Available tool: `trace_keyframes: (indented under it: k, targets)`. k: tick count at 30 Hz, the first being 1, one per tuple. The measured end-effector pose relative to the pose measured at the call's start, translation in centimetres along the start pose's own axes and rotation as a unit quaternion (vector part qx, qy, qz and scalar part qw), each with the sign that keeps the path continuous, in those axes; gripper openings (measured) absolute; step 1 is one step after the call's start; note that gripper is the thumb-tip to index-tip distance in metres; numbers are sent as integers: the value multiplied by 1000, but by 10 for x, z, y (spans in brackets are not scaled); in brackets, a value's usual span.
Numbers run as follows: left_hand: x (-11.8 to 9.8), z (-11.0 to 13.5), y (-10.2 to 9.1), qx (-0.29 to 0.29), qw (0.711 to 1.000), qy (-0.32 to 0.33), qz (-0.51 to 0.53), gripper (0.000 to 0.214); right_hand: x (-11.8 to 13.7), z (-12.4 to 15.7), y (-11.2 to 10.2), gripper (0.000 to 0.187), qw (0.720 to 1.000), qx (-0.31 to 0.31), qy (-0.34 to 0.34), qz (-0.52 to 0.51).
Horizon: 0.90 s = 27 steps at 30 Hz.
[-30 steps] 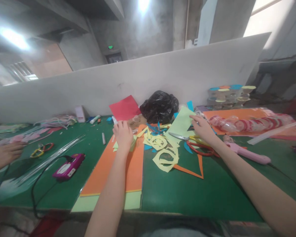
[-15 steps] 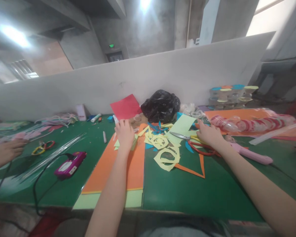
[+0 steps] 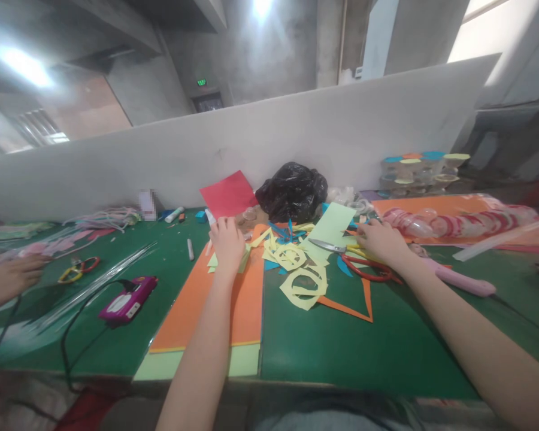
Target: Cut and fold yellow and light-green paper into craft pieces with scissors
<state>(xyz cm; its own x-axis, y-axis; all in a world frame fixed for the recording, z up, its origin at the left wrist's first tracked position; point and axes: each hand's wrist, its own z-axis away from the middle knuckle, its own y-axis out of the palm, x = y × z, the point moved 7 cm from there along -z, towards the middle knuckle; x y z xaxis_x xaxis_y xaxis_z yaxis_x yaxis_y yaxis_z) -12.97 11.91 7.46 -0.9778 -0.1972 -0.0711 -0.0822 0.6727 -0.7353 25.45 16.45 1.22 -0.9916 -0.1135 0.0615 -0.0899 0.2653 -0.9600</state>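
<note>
My left hand [image 3: 227, 240] rests on the near end of a long orange sheet [image 3: 206, 305], over pale yellow paper scraps; its fingers are curled, and what they hold is hidden. A white stick pokes out just beyond its knuckles. My right hand [image 3: 381, 240] lies with fingers spread, its fingertips by the yellow handle of the scissors [image 3: 341, 250], whose red loop shows under the wrist. A light green paper sheet [image 3: 331, 224] lies just left of that hand. Yellow cut-out rings [image 3: 303, 280] sit between both hands.
A black plastic bag [image 3: 291, 191] and a red sheet [image 3: 228, 194] lean at the white partition. A magenta glue gun [image 3: 126, 302] with a black cord lies left, a pink tool [image 3: 458, 280] right. Stacked lidded cups [image 3: 420, 170] stand at the back. Another person's hand [image 3: 9, 276] is at far left.
My right hand let go of the light green sheet, which now lies flat, and came down beside the scissors. My left hand shifted slightly away from me.
</note>
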Motion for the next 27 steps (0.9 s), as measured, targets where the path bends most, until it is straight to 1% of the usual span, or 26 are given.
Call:
trace_keyframes:
  k: [2,5,7,9,11,13,15,17,18,19,20,21,23,24,25,26,27]
  targets:
    - [-1,0,-1,0,1000,2,-2,31,1,-1,-5,29,1000,-27,-13,-3]
    - [-1,0,-1,1,1000,3,1,32,2,-1,-16,31,996,-93,-15,-11]
    - [-1,0,0,1,1000,5,9,31,2,0,-26,32,990,-138,-4,-25]
    - [0,0,1,0,1000,9,18,30,0,3,-38,33,979,-194,19,-61]
    - [-1,-1,1,-4,1000,16,26,29,-4,10,-53,32,956,-259,50,-129]
    - [-6,-3,-3,-10,999,35,39,27,-7,17,-66,31,922,-311,76,-217]
    - [-18,-2,-8,-9,995,70,68,27,-7,21,-72,29,887,-331,86,-311]
    - [-40,3,-13,9,985,109,131,29,0,21,-70,28,851,-317,81,-410]
    - [-52,8,-14,26,976,120,179,28,5,19,-67,28,833,-297,76,-461]
    - [-66,13,-15,46,963,124,236,26,11,17,-62,28,815,-270,70,-507]
    - [-79,19,-15,68,943,118,304,24,19,15,-57,29,800,-239,62,-546]
    - [-92,25,-13,99,917,103,372,25,26,14,-52,29,788,-209,55,-576]
    - [-115,35,-4,160,857,56,487,25,41,15,-44,29,776,-158,39,-610]
    - [-122,36,-1,169,836,27,521,20,48,16,-43,30,775,-139,29,-616]
    - [-124,36,2,175,824,-3,539,15,54,18,-43,30,776,-124,18,-619]
    - [-123,34,3,174,815,-33,553,11,59,20,-44,31,777,-110,7,-620]
    - [-117,30,2,165,812,-57,557,9,63,22,-45,32,778,-98,-5,-620]
